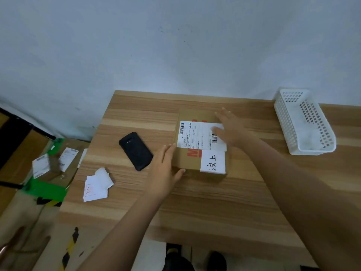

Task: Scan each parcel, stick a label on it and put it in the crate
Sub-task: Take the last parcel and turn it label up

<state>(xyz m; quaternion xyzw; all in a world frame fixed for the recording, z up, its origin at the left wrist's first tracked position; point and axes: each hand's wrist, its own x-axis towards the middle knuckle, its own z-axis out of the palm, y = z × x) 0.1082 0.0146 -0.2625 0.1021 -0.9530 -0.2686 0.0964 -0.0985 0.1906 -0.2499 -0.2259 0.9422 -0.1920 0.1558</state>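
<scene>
The cardboard parcel point(185, 166) is set flat on the tabletop point(195, 208). Its left side is touched by the left hand point(164, 169), fingers point(168, 151) straight and together, thumb at the near corner. Its top is pressed by the right hand point(229, 130) with fingers spread flat over the right end of a printed shipping label point(195, 135). A white handwritten label point(213, 163) is stuck at the near right corner, and red print is partly covered.

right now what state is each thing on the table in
parcel, closed, flat on the table, labelled on top
left hand, open, fingers against the parcel's left side
right hand, open, flat on the shipping label
black handset, lying flat, untouched
label slips, loose pile, untouched
crate, upright, apart from the parcel
</scene>
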